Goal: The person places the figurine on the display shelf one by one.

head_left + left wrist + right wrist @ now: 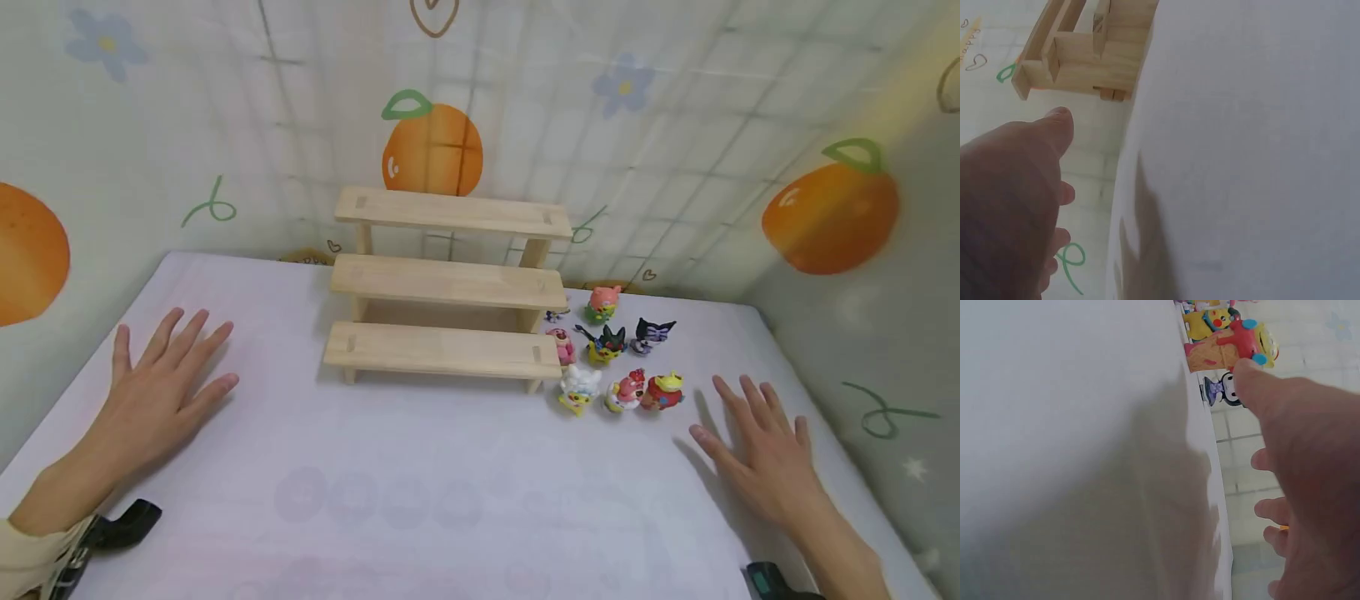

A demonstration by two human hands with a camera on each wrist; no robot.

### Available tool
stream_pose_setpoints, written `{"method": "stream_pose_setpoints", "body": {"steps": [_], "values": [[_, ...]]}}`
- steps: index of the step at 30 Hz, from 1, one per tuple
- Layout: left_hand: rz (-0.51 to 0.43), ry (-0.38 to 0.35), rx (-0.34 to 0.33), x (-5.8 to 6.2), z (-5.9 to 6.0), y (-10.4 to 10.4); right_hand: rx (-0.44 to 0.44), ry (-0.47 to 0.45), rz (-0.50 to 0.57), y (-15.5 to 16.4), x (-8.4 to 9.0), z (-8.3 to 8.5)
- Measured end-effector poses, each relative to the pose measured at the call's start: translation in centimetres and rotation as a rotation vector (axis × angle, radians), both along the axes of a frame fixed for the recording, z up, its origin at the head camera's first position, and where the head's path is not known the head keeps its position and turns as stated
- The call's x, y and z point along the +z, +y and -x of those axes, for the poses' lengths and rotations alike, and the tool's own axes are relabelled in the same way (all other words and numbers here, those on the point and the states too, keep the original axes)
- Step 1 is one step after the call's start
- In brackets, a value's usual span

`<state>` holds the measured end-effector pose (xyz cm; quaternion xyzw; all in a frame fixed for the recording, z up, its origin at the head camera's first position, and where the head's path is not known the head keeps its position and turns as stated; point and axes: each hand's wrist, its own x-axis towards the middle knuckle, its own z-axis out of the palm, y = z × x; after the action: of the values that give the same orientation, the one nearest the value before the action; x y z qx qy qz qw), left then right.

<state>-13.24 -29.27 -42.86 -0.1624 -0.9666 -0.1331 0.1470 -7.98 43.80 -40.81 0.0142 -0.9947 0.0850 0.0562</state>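
Note:
My left hand (153, 400) is spread with straight fingers over the left side of the table, holding nothing. On the right side my right hand (772, 454) is likewise spread and holds nothing; nearest to it is a small figurine in red with a yellow top (663, 392). Beside that stand a red-and-white figurine (625, 392) and a white fluffy-headed one (579, 389). Behind them are a black-and-yellow figurine (604, 344), a purple-and-black one (651, 335), a pink one (562, 345) and a pink-and-green one (602, 305). Another is partly hidden behind the shelf.
A three-tier wooden step shelf (442, 350) stands at the back middle of the white table (420, 533), left of the figurines. A patterned cloth (517, 108) with oranges and flowers hangs behind and at both sides. Each wrist wears a black device (127, 525).

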Motion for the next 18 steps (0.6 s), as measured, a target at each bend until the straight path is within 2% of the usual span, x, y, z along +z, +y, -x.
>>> {"method": "stream_pose_setpoints", "body": {"steps": [5,12,18], "values": [[-0.047,-0.024,-0.023,-0.3,0.1,0.6,0.003,-0.001,0.020,-0.1,0.1,0.1],[-0.065,-0.041,-0.048,-1.1,0.3,1.4,0.027,-0.001,0.052,-0.7,0.0,0.1],[-0.083,-0.053,-0.063,-1.1,0.5,2.6,0.064,0.024,0.068,-0.6,0.1,-0.1]]}}
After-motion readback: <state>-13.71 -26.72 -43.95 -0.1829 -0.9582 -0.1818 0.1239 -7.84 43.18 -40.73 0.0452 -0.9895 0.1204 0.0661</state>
